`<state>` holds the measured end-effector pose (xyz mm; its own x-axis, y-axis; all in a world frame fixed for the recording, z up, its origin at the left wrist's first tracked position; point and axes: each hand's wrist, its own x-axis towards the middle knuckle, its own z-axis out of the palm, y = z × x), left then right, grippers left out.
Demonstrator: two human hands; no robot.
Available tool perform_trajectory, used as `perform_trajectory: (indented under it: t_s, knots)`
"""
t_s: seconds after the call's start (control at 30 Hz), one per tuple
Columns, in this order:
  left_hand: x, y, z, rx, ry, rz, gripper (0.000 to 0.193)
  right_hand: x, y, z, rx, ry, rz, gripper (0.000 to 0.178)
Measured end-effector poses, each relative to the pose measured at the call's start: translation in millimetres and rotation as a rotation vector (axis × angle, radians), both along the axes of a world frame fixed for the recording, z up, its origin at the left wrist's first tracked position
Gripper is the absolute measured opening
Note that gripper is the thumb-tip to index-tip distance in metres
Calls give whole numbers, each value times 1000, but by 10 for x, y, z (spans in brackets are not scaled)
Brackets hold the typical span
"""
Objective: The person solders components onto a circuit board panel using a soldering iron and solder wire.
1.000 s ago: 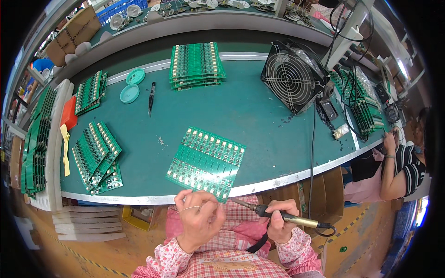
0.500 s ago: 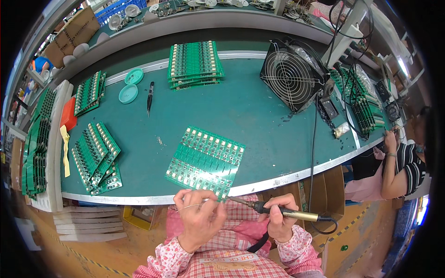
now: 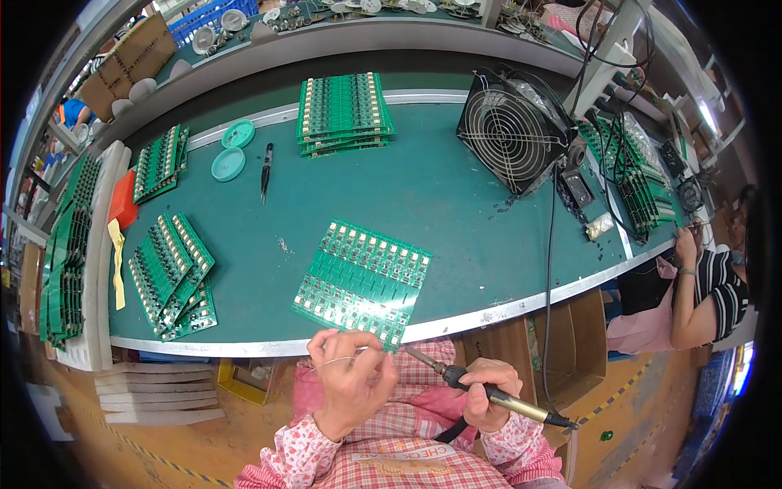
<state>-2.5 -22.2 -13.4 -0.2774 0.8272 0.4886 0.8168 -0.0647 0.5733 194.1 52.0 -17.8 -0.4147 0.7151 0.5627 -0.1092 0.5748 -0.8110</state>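
Note:
A green circuit board panel (image 3: 362,279) with rows of pale square components lies at the table's front edge, its near right corner reaching over the metal trim. Against its near edge, my left hand (image 3: 352,381) is closed in a pinch on a thin solder wire (image 3: 327,362), whose loose end sticks out to the left. My right hand (image 3: 492,393) grips a soldering iron (image 3: 521,407) with a black and gold handle. The iron's tip points up and left to the board's near right corner; whether it touches cannot be made out.
Board stacks stand at the back (image 3: 345,114) and left (image 3: 169,277). Tweezers (image 3: 266,173) lie beside teal round dishes (image 3: 228,164). A black fan (image 3: 515,137) stands at back right, its cable (image 3: 551,269) hanging over the front edge. Another person (image 3: 702,293) sits at far right.
The soldering iron's handle end has swung downward with my right hand, so the iron slants more steeply. My left hand and the board have hardly moved.

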Motion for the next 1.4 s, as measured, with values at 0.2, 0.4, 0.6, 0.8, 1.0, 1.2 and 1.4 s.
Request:
perform_trajectory:
  t_s: [0.2,0.4,0.6,0.8,1.0,1.2,1.4]
  knots:
    - [10,14,5,1,20,8,11,-51,13,5,93,9,18,14]
    - [-2,19,-7,3,18,-2,11,-14,103,124,421,-193,186,22]
    - [-37,-4,-43,59,22,-43,21,109,145,93,278,-65,28,14]
    - [-3,7,-149,86,102,-4,32,-14,223,87,199,-109,-201,14]
    - [-77,-108,-129,157,64,-54,33,-501,512,311,186,-332,-284,37]
    - [-200,-221,-11,207,-50,-131,36,-718,583,268,-207,-199,-116,31]
    - [-273,-227,-20,205,-116,-149,33,-698,446,264,-301,-128,-138,31]
